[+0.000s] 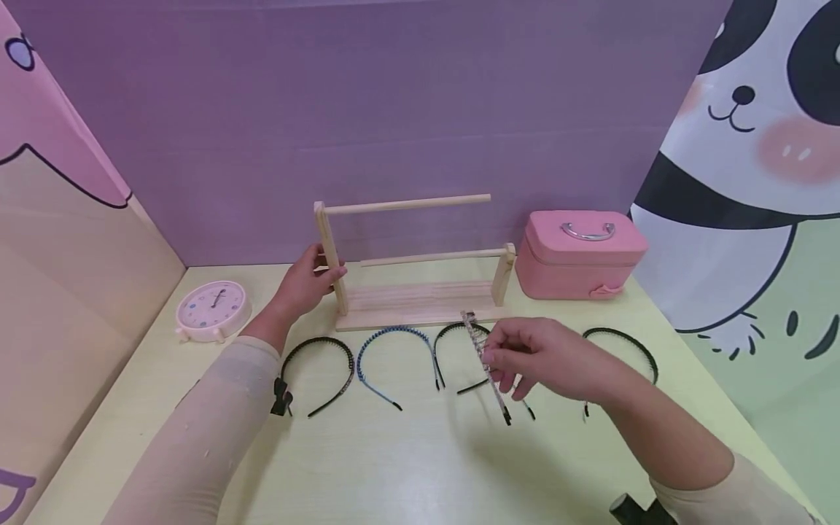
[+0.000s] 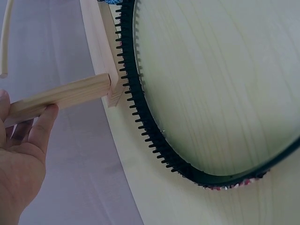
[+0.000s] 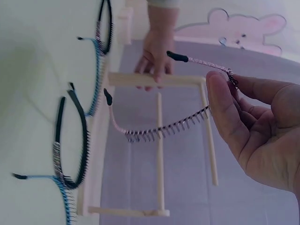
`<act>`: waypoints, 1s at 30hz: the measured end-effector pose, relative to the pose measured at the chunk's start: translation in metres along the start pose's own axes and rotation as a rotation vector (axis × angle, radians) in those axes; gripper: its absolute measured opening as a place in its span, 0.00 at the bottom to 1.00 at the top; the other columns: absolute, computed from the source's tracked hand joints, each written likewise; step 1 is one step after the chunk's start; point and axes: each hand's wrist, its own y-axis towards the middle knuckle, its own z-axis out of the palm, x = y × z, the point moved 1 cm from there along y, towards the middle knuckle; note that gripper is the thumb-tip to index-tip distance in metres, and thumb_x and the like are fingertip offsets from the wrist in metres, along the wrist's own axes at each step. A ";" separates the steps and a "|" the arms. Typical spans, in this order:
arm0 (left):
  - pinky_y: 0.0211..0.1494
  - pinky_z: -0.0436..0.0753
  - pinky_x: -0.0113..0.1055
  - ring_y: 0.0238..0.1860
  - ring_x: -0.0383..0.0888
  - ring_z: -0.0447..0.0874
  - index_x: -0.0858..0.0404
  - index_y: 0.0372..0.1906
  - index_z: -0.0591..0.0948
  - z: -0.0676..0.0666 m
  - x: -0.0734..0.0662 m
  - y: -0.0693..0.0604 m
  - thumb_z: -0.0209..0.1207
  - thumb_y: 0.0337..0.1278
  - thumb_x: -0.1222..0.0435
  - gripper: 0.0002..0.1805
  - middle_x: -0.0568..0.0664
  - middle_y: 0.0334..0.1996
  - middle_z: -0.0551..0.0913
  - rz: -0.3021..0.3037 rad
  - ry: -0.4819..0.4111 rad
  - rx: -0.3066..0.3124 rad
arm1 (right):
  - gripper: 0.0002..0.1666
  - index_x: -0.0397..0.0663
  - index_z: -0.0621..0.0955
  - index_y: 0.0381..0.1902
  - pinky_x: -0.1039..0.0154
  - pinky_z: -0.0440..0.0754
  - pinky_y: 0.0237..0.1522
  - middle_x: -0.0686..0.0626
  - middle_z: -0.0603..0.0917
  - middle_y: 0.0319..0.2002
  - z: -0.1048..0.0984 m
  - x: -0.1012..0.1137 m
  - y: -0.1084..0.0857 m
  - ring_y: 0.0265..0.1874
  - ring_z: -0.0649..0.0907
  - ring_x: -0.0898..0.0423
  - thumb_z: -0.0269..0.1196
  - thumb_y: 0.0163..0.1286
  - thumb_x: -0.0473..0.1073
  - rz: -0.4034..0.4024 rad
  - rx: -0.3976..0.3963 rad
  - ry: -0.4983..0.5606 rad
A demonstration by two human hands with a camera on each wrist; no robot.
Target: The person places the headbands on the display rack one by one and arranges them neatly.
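Note:
My left hand [image 1: 305, 284] grips the left upright [image 1: 330, 248] of a pale wooden rack [image 1: 420, 315], thumb on one side and fingers on the other. In the right wrist view, my right hand [image 3: 262, 136] pinches a thin pinkish headband [image 3: 159, 131] with comb teeth and dark tips. It hangs in front of the rack, above the table. Several headbands lie below: a black one [image 1: 352, 357] at left, a blue one [image 1: 394, 329], a black one [image 1: 440, 346] partly behind the held headband, and another black one [image 1: 633, 341] at right.
An upper rod [image 1: 407, 205] and a lower rod [image 1: 433, 257] jut from opposite uprights, each with a free end. A pink case [image 1: 580, 262] stands right of the rack, and a pink clock [image 1: 213, 310] stands to the left. A purple wall [image 1: 394, 109] rises behind the table.

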 end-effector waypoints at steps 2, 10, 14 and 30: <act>0.62 0.79 0.51 0.68 0.55 0.70 0.56 0.70 0.61 0.000 0.000 0.000 0.58 0.68 0.59 0.31 0.56 0.62 0.73 0.000 0.002 -0.002 | 0.13 0.39 0.77 0.42 0.55 0.89 0.35 0.40 0.83 0.34 -0.012 0.001 0.000 0.34 0.86 0.46 0.60 0.73 0.46 -0.020 -0.038 0.044; 0.61 0.80 0.51 0.66 0.56 0.73 0.59 0.70 0.60 0.001 -0.002 -0.004 0.59 0.68 0.64 0.31 0.59 0.64 0.73 0.015 0.011 0.005 | 0.12 0.35 0.75 0.48 0.58 0.88 0.44 0.37 0.80 0.42 -0.044 0.000 0.004 0.42 0.84 0.50 0.57 0.75 0.40 -0.067 -0.248 0.038; 0.62 0.79 0.51 0.66 0.56 0.73 0.59 0.70 0.60 0.000 -0.001 -0.004 0.59 0.68 0.64 0.31 0.59 0.64 0.73 0.019 0.012 0.003 | 0.14 0.34 0.73 0.50 0.62 0.88 0.44 0.39 0.80 0.43 -0.060 0.000 0.010 0.40 0.86 0.55 0.55 0.76 0.41 -0.094 -0.374 -0.005; 0.61 0.80 0.51 0.65 0.56 0.74 0.59 0.71 0.60 0.003 0.000 -0.002 0.60 0.66 0.65 0.32 0.58 0.62 0.74 0.018 -0.008 0.010 | 0.15 0.39 0.78 0.51 0.72 0.86 0.41 0.42 0.83 0.44 -0.087 -0.012 0.060 0.38 0.86 0.65 0.60 0.73 0.43 -0.130 -0.693 -0.075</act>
